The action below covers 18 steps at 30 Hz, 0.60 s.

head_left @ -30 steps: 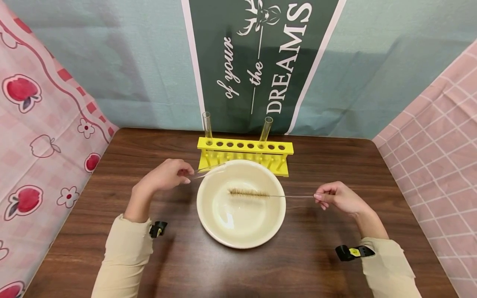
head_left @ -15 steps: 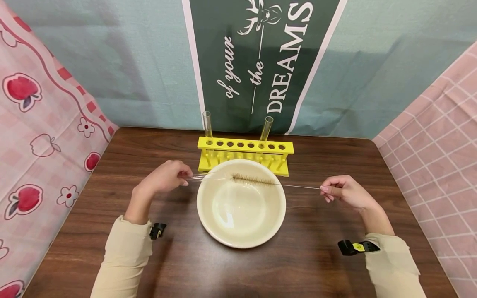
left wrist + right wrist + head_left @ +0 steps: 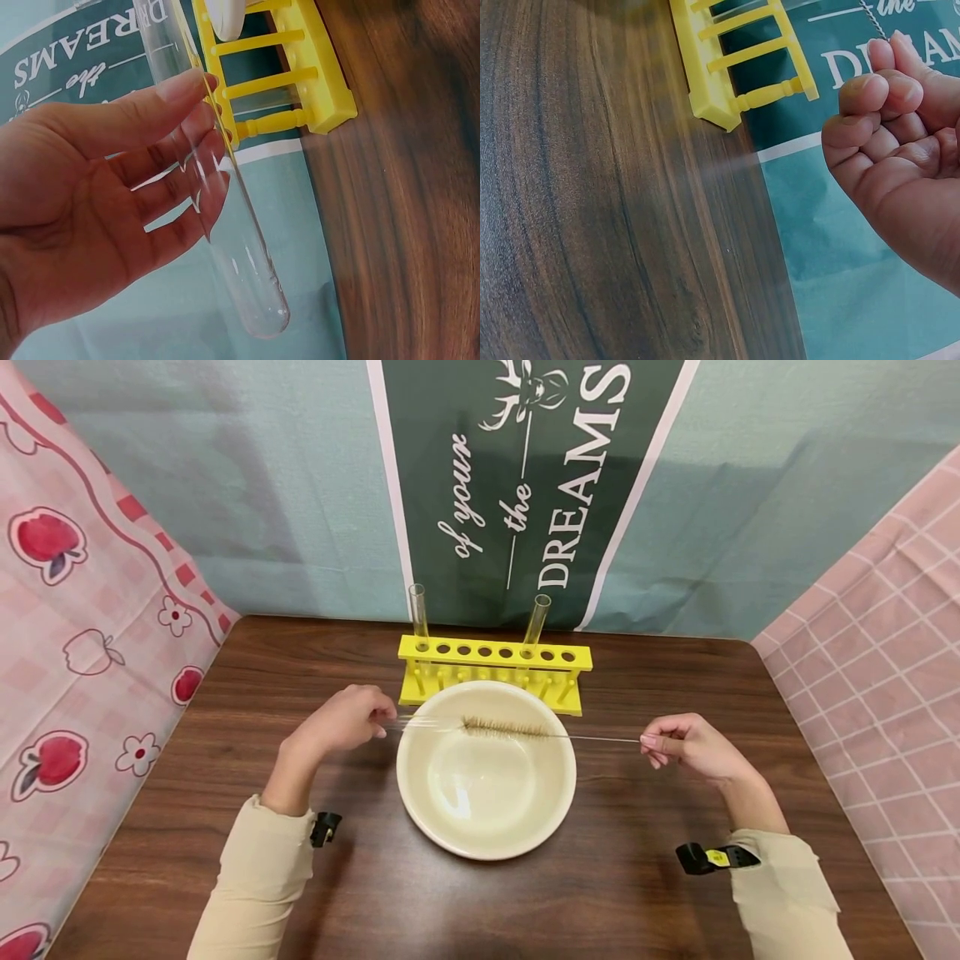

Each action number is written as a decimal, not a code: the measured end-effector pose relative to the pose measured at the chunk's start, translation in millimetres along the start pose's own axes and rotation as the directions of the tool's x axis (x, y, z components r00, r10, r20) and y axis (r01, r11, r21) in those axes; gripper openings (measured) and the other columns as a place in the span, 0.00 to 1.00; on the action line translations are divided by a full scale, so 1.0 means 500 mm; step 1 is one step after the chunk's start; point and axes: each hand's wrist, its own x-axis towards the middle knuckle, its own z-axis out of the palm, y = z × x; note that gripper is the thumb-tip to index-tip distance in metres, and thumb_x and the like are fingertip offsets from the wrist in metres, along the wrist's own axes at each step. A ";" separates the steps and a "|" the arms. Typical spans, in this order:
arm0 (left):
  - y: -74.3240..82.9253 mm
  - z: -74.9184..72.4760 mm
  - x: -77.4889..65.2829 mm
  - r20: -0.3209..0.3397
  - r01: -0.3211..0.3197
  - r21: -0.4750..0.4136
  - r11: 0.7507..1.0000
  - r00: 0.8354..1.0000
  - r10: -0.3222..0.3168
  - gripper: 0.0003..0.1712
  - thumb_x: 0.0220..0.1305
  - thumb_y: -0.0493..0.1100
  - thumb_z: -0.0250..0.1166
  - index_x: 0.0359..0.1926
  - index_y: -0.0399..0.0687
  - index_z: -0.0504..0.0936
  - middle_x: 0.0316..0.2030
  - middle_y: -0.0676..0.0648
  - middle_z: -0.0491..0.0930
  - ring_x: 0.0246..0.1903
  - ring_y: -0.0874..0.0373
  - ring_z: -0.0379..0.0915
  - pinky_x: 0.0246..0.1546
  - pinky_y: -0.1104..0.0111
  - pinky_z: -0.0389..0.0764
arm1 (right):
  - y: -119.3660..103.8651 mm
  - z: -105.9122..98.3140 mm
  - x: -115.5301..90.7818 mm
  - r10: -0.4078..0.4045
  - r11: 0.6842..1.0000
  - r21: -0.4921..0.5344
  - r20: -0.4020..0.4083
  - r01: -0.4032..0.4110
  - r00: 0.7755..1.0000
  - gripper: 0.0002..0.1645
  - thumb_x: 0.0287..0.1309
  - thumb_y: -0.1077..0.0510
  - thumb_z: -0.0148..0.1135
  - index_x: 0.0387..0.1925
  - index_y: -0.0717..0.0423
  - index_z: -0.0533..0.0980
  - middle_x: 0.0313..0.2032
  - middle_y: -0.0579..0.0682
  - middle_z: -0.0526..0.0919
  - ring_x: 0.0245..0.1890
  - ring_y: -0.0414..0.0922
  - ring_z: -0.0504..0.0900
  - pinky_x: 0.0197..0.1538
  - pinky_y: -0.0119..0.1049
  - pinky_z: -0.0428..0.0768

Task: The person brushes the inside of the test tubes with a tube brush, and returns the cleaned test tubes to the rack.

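Observation:
My left hand (image 3: 352,718) grips a clear glass test tube (image 3: 423,722) between thumb and fingers, left of the bowl. In the left wrist view the rounded bottom of the test tube (image 3: 262,300) sticks out past the fingers. Thumb and fingertips of my right hand (image 3: 686,745) pinch the twisted wire handle of a test tube brush (image 3: 504,727). The brush lies level over the bowl, its tan bristles pointing left with the tip right at the tube's mouth. A cream bowl (image 3: 486,847) stands on the table beneath both.
Behind the bowl stands a yellow test tube rack (image 3: 495,650). It holds one upright glass tube (image 3: 418,614) at its left end and another tube (image 3: 536,625) toward the right. A blue-green cloth (image 3: 300,527) hangs behind the wooden table (image 3: 480,910).
The brush has risen toward the back of the bowl, then shifted slightly left. The test tube has turned from slanting to nearly level and moved right, lining up with the brush.

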 end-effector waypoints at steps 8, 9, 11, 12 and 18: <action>0.008 0.003 -0.003 0.009 0.040 0.012 0.999 0.999 -0.040 0.08 0.51 0.28 0.65 0.34 0.38 0.81 0.31 0.45 0.76 0.33 0.52 0.71 0.36 0.59 0.73 | 0.002 0.000 -0.003 0.003 1.000 0.005 0.008 -0.003 1.000 0.08 0.59 0.73 0.49 0.25 0.72 0.72 0.17 0.52 0.72 0.18 0.45 0.72 0.22 0.33 0.73; 0.009 0.003 -0.003 0.003 0.038 0.016 0.999 0.999 -0.038 0.08 0.50 0.28 0.65 0.34 0.38 0.81 0.31 0.45 0.76 0.33 0.52 0.71 0.37 0.59 0.73 | 0.003 -0.001 -0.003 0.001 1.000 0.006 0.010 -0.001 1.000 0.08 0.59 0.73 0.49 0.25 0.73 0.71 0.17 0.53 0.72 0.18 0.46 0.71 0.22 0.33 0.73; 0.009 0.004 -0.003 -0.009 0.039 0.026 0.999 0.999 -0.039 0.08 0.50 0.28 0.65 0.33 0.39 0.81 0.30 0.45 0.75 0.32 0.53 0.70 0.36 0.59 0.72 | 0.004 -0.001 -0.004 0.003 1.000 0.012 0.015 -0.003 1.000 0.08 0.59 0.72 0.50 0.25 0.74 0.71 0.17 0.52 0.72 0.18 0.47 0.71 0.22 0.33 0.73; 0.009 0.004 -0.003 -0.015 0.040 0.032 0.999 0.999 -0.040 0.07 0.50 0.28 0.65 0.32 0.40 0.80 0.30 0.46 0.74 0.32 0.53 0.69 0.35 0.60 0.72 | 0.005 -0.002 -0.004 0.001 1.000 0.015 0.017 -0.002 1.000 0.08 0.59 0.72 0.50 0.25 0.73 0.71 0.17 0.52 0.72 0.18 0.48 0.71 0.22 0.34 0.73; 0.014 0.003 -0.004 -0.039 0.068 0.068 0.995 0.997 -0.065 0.08 0.48 0.28 0.66 0.30 0.42 0.80 0.28 0.47 0.73 0.31 0.53 0.69 0.34 0.60 0.72 | 0.011 -0.007 -0.008 -0.003 1.000 0.021 0.026 0.003 1.000 0.08 0.59 0.72 0.50 0.26 0.76 0.70 0.18 0.50 0.73 0.18 0.48 0.70 0.22 0.33 0.73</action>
